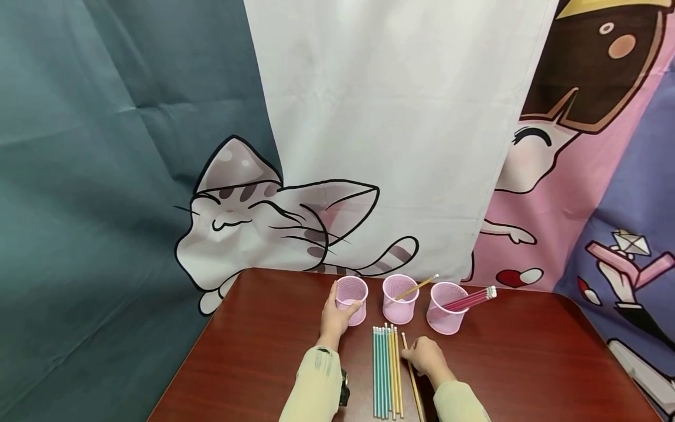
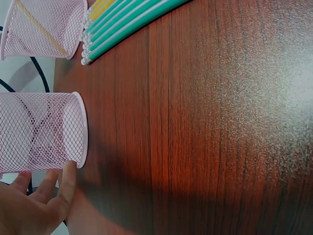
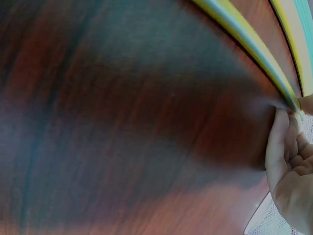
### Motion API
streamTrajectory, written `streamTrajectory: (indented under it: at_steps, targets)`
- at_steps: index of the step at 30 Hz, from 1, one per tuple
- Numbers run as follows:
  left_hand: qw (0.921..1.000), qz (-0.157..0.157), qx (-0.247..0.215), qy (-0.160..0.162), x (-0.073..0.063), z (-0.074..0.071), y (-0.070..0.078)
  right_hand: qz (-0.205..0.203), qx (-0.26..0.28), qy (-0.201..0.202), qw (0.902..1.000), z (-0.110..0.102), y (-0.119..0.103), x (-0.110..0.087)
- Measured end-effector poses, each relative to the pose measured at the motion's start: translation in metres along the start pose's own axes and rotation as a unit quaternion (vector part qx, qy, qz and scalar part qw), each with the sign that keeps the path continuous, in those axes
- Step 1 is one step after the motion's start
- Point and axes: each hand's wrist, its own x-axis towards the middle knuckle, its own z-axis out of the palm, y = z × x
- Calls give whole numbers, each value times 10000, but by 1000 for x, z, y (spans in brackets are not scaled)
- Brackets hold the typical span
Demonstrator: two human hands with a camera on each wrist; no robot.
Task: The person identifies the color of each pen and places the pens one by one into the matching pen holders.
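Note:
My left hand holds the leftmost pink mesh pencil cup, thumb across its front and fingers along its left side. In the left wrist view, the fingertips touch the mesh near the cup's base. My right hand pinches a yellow pencil close to its eraser end, and the pencil lies along the table. Left of it is a row of teal pencils and yellow pencils, side by side with erasers pointing away from me.
The middle pink mesh cup holds one yellow pencil. In the right mesh cup lean several dark pink pencils. All stand near the far edge of the brown wooden table. A printed cloth hangs behind.

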Motion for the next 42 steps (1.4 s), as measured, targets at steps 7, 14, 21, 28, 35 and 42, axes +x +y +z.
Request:
streamTrajectory:
  at_steps: [7, 14, 21, 28, 35, 42]
  targets:
    - [9997, -177, 4, -164, 1, 3, -3, -215, -223, 478, 9984, 2, 4, -4]
    - [9991, -206, 64, -358, -2, 6, 4, -91, 371, 646, 9972, -1, 14, -6]
    - [9994, -170, 46, -291, 0, 2, 5, -161, 1121, 679, 9912, -5, 5, -2]
    - [9993, -274, 59, -263, 2, -1, 1, -173, 2001, 466, 9785, -12, -6, 2]
    - [9993, -232, 86, -295, 5, -1, -3, -103, 2320, 333, 9721, -19, -8, 3]
    - [9993, -221, 56, -310, 4, -3, -1, -120, 2111, 403, 9766, -24, -13, 6]
